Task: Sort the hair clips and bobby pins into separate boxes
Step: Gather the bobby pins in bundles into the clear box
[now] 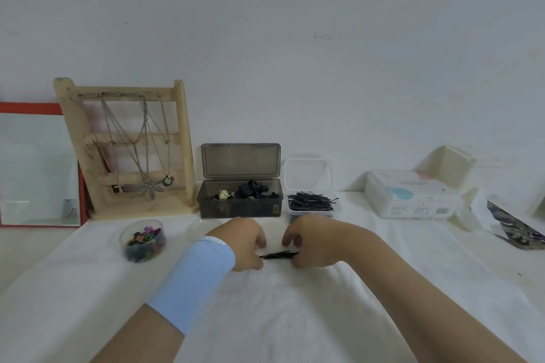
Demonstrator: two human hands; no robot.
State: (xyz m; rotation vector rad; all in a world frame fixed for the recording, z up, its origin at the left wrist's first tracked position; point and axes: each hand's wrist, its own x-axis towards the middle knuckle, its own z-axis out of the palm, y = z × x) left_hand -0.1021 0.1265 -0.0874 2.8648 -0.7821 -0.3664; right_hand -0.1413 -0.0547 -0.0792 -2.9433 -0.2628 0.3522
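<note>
A small bundle of black bobby pins [278, 255] lies on the white cloth between my hands. My left hand [243, 243], with a light blue wristband, pinches its left end. My right hand [312, 244] pinches its right end. Behind them stands a dark smoky box [240, 209] with its lid up, holding black hair clips and a cream flower clip. Right of it, a clear box [312, 209] is heaped with black bobby pins, its lid leaning behind it.
A round clear tub of small coloured clips [143, 240] sits at the left, its clear lid [200, 228] beside it. A wooden necklace stand [126, 147] and a red-framed mirror [38, 168] stand at the back left. A white packet [413, 197] lies at the right.
</note>
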